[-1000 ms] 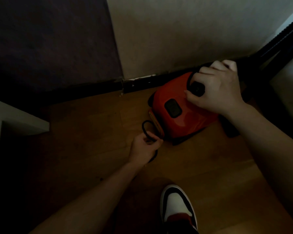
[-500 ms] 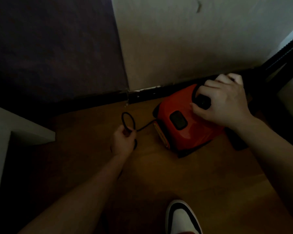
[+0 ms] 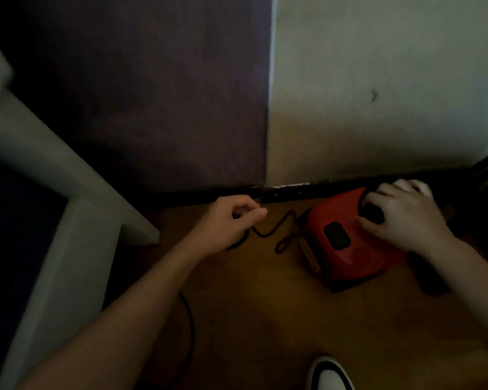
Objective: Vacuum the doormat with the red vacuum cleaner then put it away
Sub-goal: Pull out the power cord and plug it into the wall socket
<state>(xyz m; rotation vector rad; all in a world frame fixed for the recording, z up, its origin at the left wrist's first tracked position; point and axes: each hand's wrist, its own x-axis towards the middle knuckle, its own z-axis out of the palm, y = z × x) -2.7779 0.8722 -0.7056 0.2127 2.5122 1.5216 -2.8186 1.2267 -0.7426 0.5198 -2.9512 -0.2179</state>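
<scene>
Red vacuum cleaner (image 3: pixel 350 243) apparently points lower-left.

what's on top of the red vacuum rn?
The right hand rests on the red vacuum, over a dark round part near its back. A dark rectangular panel shows in front of the hand. What lies under the palm is covered.
</scene>
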